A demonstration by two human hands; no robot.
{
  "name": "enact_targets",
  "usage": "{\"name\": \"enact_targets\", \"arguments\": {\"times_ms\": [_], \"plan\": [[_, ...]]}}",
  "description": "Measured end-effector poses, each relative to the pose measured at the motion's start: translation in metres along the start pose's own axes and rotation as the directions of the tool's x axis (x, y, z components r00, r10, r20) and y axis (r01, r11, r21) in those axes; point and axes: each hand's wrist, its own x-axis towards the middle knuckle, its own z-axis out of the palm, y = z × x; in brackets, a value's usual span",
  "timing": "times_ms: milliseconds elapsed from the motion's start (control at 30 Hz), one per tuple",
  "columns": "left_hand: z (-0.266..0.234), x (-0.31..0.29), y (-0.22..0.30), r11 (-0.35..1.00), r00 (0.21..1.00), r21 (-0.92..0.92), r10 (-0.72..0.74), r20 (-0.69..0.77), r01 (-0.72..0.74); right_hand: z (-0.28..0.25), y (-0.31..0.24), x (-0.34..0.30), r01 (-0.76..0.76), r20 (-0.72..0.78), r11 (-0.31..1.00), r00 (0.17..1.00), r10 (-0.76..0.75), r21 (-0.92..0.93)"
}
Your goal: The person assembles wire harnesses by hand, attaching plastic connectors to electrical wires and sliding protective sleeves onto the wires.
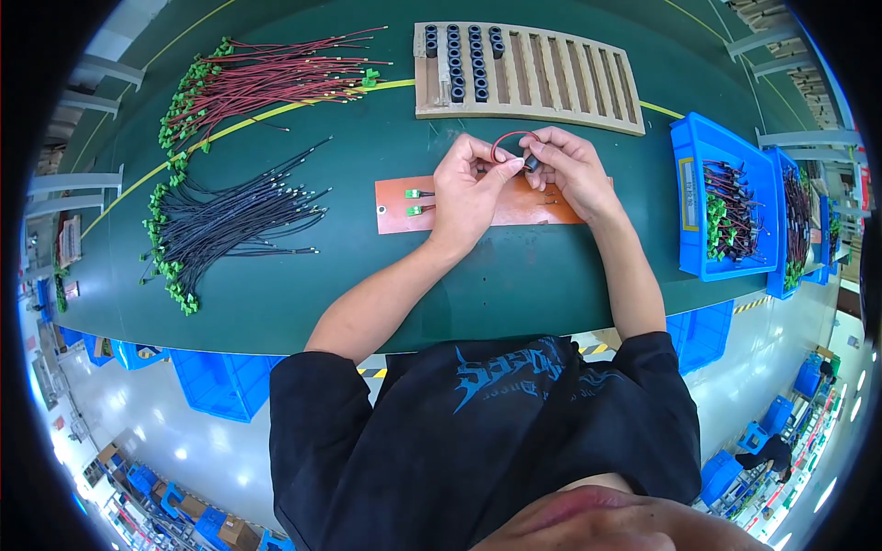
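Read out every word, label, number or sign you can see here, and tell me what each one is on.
Black T-shirt: blue stylised lettering across the chest, partly lost in folds; I won't copy it out.
Blue bin at right: a yellow-edged label, its print too small to read.
Elsewhere I can make out no readable text.

Left side holds one blue tub (220, 381), one brown carton (238, 534); right side, one blue bin (703, 335), one blue stool (754, 437), striped tape (753, 305).
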Motion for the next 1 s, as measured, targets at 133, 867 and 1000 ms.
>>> {"name": "enact_targets", "arguments": {"times_ms": [133,867,1000], "plan": [[-0.005,0.001,0.004,0.995,0.999,0.098,-0.010,0.046,0.006,-0.003,0.001,-0.001,0.005,0.009,1.000,1.000,-0.005,0.021],[-0.020,0.003,0.008,0.987,0.969,0.117,-0.135,0.209,0.112,-0.001,0.008,-0.005,0.103,-0.046,0.991,0.994,-0.100,0.083],[-0.021,0.007,0.009,0.985,0.967,0.168,-0.086,0.241,0.046,0.001,0.007,-0.005,0.104,-0.069,0.993,0.993,-0.100,0.057]]}}
